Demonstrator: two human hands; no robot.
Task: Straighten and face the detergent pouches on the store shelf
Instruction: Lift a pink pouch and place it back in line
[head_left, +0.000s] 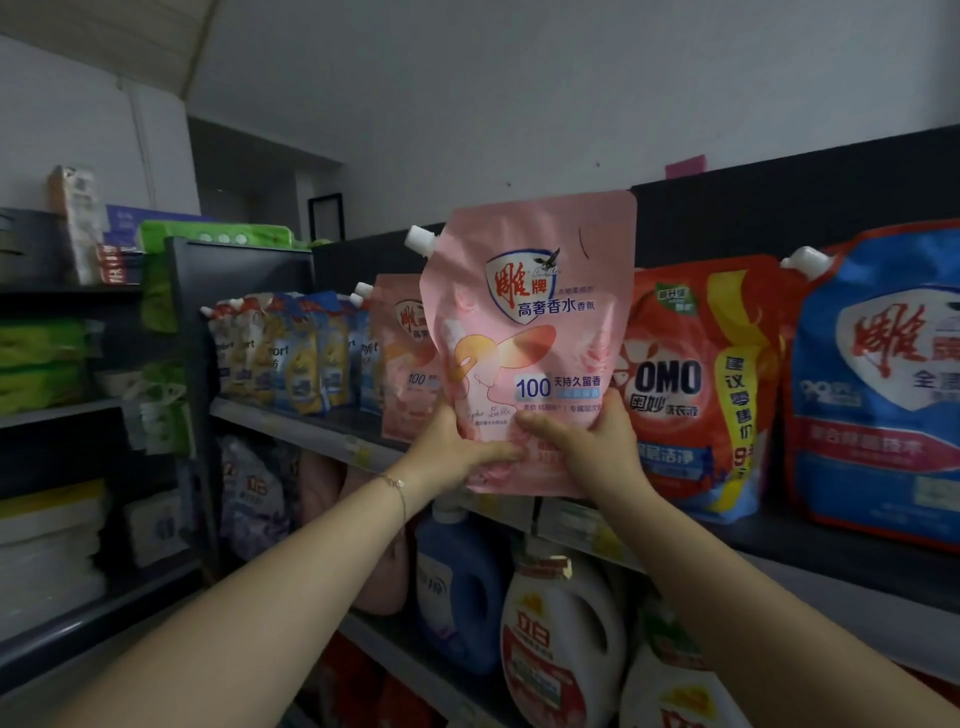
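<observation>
A store aisle seen from head height, two bare arms reaching up to the top shelf (311, 423). At far left, green and white packs sit on a separate dark rack; next, on the top shelf, a tight row of small blue and yellow softener pouches (291, 353) stands upright; just right of them a pink pouch on the shelf (402, 358) faces forward, partly hidden. The left hand (457, 449) grips the lower left corner of a pink Diao detergent pouch (530, 343), and the right hand (592, 441) clasps its lower right corner, fingers wrapped over the front; the pouch is held upright in front of the shelf, label outward and white spout at upper left (probably so the face can be squared before it is set down). Its base hangs at the shelf's front edge; whether it touches cannot be told. To its right stand a red OMO pouch (701, 384), close enough to crowd the slot, and a blue Diao pouch (878, 384); below, detergent jugs (561, 639) fill the lower shelf.
</observation>
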